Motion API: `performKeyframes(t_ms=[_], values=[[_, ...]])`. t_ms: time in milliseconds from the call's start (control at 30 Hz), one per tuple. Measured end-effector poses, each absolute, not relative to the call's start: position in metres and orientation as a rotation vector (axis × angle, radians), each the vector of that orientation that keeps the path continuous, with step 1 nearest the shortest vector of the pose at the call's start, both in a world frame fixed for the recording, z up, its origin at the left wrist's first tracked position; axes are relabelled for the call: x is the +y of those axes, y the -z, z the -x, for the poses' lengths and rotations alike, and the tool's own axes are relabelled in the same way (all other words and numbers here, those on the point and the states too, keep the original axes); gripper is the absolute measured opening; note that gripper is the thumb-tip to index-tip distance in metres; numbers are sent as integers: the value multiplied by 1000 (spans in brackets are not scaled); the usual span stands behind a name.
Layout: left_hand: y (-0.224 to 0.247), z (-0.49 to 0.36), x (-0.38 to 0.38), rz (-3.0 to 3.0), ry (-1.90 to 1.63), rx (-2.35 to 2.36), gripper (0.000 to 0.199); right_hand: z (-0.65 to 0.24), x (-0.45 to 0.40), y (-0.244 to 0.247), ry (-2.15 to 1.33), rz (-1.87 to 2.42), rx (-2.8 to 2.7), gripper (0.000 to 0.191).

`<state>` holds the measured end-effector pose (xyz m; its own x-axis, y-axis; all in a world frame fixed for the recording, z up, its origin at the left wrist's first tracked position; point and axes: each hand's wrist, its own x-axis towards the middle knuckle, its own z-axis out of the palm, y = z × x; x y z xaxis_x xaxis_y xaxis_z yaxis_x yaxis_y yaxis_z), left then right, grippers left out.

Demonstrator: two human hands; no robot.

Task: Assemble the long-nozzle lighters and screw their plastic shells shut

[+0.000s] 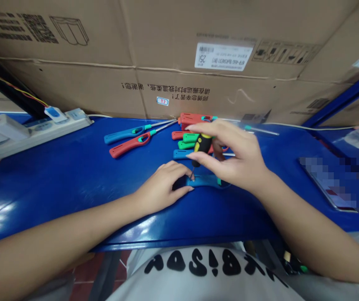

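Note:
My right hand [232, 152] grips a black and yellow screwdriver [203, 144], its thin shaft tilted down to the near end of a blue lighter [207, 181]. That long-nosed lighter lies flat on the blue table, partly under my right hand. With thumb and fingers closed on its left end, my left hand [166, 184] holds it at the screwdriver's tip. Just beyond, a pile of red, green and blue lighters [194, 121] is partly hidden by my right hand. To the left lie one more blue lighter [124, 134] and a red lighter [132, 145], with metal tubes pointing right.
A large cardboard box [166, 54] stands along the table's back edge. At the left is a white power strip [41, 131] with plugs and wires. A phone [329, 184] lies at the right. Blue metal posts [348, 98] rise at the right side.

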<state>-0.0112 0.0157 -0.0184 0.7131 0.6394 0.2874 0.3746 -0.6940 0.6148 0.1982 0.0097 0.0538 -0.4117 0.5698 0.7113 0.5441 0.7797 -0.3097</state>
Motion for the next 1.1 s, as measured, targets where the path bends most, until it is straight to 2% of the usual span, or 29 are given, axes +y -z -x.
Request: performKeyframes(t_ms=[100,233,400,533,700,867,1000,1100], values=[[18,12,15,-2393,-677,772,16,-201,12,-53,106,823,-2086,34],[17,12,15,-2393,-667,767,15,-203,15,-52,-133,814,-2110,39],[18,11,16,-2396,-667,771,16,-203,14,-54,173,813,-2087,29],[19,11,16,-2396,-663,766,16,-203,13,-54,-127,809,-2151,40],[19,12,16,-2399,-669,769,16,-205,14,-56,153,799,-2091,28],[19,11,17,-2400,-660,762,16,-204,11,-57,-204,768,-2130,36],[19,11,17,-2403,-669,763,17,-203,9,-54,127,801,-2091,29],[19,12,17,-2406,-668,760,17,-202,9,-51,-68,808,-2122,42]])
